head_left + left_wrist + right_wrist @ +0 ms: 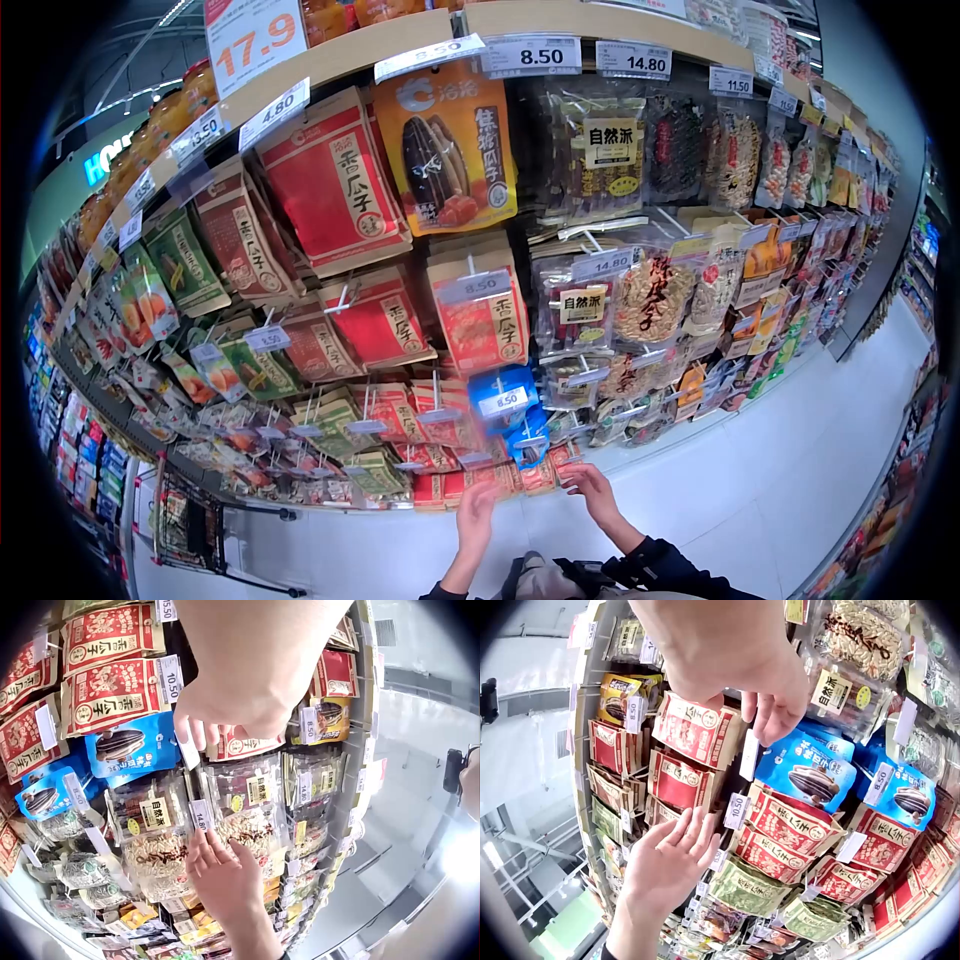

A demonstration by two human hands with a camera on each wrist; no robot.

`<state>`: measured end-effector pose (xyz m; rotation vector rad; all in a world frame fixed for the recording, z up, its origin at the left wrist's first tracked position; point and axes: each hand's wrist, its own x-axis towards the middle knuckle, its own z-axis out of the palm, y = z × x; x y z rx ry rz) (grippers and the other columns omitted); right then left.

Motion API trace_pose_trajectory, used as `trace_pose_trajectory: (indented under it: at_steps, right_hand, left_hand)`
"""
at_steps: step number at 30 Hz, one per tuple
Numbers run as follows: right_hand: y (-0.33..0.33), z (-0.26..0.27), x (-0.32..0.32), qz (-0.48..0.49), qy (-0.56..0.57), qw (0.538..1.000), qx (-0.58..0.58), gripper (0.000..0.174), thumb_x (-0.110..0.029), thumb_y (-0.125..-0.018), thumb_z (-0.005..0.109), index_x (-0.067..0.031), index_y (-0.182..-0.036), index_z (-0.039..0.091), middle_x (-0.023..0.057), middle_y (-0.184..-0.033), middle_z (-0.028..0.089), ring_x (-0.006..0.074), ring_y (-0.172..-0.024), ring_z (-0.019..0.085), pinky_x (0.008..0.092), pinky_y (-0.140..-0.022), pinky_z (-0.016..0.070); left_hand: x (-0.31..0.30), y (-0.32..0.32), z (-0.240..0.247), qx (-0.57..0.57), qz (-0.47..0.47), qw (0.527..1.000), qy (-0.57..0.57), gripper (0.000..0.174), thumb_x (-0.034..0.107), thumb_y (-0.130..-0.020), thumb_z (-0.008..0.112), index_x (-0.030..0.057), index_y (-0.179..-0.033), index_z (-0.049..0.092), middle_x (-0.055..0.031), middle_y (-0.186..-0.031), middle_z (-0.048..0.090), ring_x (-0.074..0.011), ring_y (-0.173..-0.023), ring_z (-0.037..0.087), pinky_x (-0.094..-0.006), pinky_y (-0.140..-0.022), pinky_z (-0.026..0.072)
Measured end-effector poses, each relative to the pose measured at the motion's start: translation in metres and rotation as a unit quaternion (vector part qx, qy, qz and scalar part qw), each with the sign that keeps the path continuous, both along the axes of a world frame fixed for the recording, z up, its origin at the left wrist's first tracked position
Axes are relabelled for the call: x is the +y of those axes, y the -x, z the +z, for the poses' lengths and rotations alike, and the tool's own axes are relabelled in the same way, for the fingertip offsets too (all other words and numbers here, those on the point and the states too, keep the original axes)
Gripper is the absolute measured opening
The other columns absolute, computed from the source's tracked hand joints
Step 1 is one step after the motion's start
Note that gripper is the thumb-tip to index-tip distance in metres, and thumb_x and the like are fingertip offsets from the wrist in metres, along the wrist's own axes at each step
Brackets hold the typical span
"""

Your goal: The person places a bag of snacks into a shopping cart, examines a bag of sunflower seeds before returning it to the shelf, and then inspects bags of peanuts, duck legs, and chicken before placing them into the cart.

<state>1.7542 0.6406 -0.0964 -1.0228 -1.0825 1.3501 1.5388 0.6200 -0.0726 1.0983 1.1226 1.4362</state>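
I have both hands raised low in front of a supermarket rack. My left hand (pixel 477 515) is palm-inward with its fingers loosely extended and a little apart, holding nothing; in the right wrist view the palm shows, the fingers pointing toward the hanging goods. My right hand (pixel 592 492) is level with it across a gap, its fingers also relaxed and spread, and it holds nothing either. Nearest to them are the blue packets (pixel 810 772), printed with a big striped seed; from the head view they hang just above the space between my two hands, one stack higher and one lower, with a price tag reading 8.50 in front of the upper stack. I cannot tell whether any fingertip touches a packet. Red packets (pixel 478 325) hang above, beside and below the blue ones, and green packets (pixel 187 262) hang farther to the left. A yellow-orange packet (pixel 445 150) hangs in the top row. To the right are clear bags (pixel 655 300) of nuts and dried goods. Dark sleeves (pixel 680 572) cover my forearms partway. A shopping cart (pixel 190 520) stands at the left on the pale floor (pixel 740 490).
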Motion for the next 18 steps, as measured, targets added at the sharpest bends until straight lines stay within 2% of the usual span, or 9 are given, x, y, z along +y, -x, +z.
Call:
trace_pose_trajectory:
  at_steps: [3,11,14,15,16,17,18]
  right_hand:
    - [0.006,0.003,0.008,-0.005,-0.004,1.0,-0.003,0.018,-0.014,-0.09,0.045,-0.0034,-0.102,0.05,0.0061,-0.096,0.059,0.0146,-0.083,0.057,0.0257,-0.071,0.0453]
    - [0.0,0.001,0.02,-0.011,-0.011,1.0,0.013,0.016,-0.01,-0.089,0.044,-0.0022,-0.101,0.051,0.0069,-0.093,0.059,0.0142,-0.081,0.057,0.0259,-0.07,0.0449]
    - [-0.01,-0.004,0.036,-0.006,-0.025,1.0,0.001,0.016,-0.01,-0.088,0.044,-0.0011,-0.099,0.051,0.0074,-0.092,0.059,0.0146,-0.08,0.057,0.0262,-0.069,0.0452]
    - [-0.015,0.0,0.05,0.001,-0.072,0.997,-0.012,0.016,-0.011,-0.088,0.044,-0.0005,-0.098,0.051,0.0078,-0.091,0.059,0.0145,-0.079,0.057,0.0262,-0.069,0.0454]
    - [-0.022,0.015,0.071,0.008,-0.118,0.993,-0.024,0.017,-0.012,-0.088,0.045,0.0001,-0.097,0.052,0.0082,-0.091,0.059,0.0144,-0.079,0.057,0.0262,-0.069,0.0455]
    - [-0.023,0.078,0.087,-0.033,-0.146,0.984,-0.1,0.019,-0.016,-0.088,0.045,0.0004,-0.094,0.053,0.0081,-0.087,0.059,0.0143,-0.076,0.057,0.026,-0.068,0.0457]
    - [-0.018,0.145,0.104,-0.052,-0.253,0.965,-0.035,0.019,-0.016,-0.088,0.045,0.0005,-0.093,0.053,0.0079,-0.084,0.058,0.0143,-0.073,0.057,0.0261,-0.068,0.0459]
  left_hand:
    - [0.011,-0.002,-0.012,-0.005,-0.016,1.0,-0.002,0.021,0.012,-0.089,0.046,-0.0003,-0.107,0.046,-0.0104,-0.103,0.056,-0.0178,-0.098,0.054,-0.0283,-0.087,0.0393]
    - [0.03,-0.012,-0.015,0.022,-0.052,0.998,-0.002,0.021,0.01,-0.088,0.048,0.0003,-0.107,0.047,-0.0096,-0.102,0.057,-0.0156,-0.096,0.054,-0.0271,-0.083,0.0413]
    - [0.037,-0.016,-0.007,0.031,-0.046,0.998,0.009,0.021,0.01,-0.088,0.047,-0.0003,-0.107,0.047,-0.0097,-0.103,0.057,-0.0167,-0.098,0.054,-0.0282,-0.087,0.0399]
    - [0.041,-0.017,-0.006,0.032,-0.041,0.999,-0.002,0.021,0.01,-0.088,0.047,-0.0004,-0.107,0.047,-0.0097,-0.103,0.057,-0.0165,-0.098,0.053,-0.028,-0.087,0.0399]
    - [0.046,-0.017,-0.005,0.034,-0.035,0.999,-0.011,0.022,0.009,-0.088,0.047,-0.0005,-0.107,0.047,-0.0096,-0.103,0.057,-0.0163,-0.098,0.053,-0.0278,-0.087,0.0399]
    - [0.052,-0.02,-0.003,0.035,-0.028,0.999,-0.019,0.022,0.009,-0.088,0.047,-0.0006,-0.108,0.047,-0.0096,-0.103,0.057,-0.0161,-0.098,0.053,-0.0276,-0.087,0.0399]
    - [0.056,-0.025,0.005,0.027,-0.023,0.999,-0.027,0.022,0.008,-0.088,0.046,-0.0009,-0.108,0.047,-0.0098,-0.102,0.057,-0.0164,-0.098,0.053,-0.0277,-0.087,0.0398]
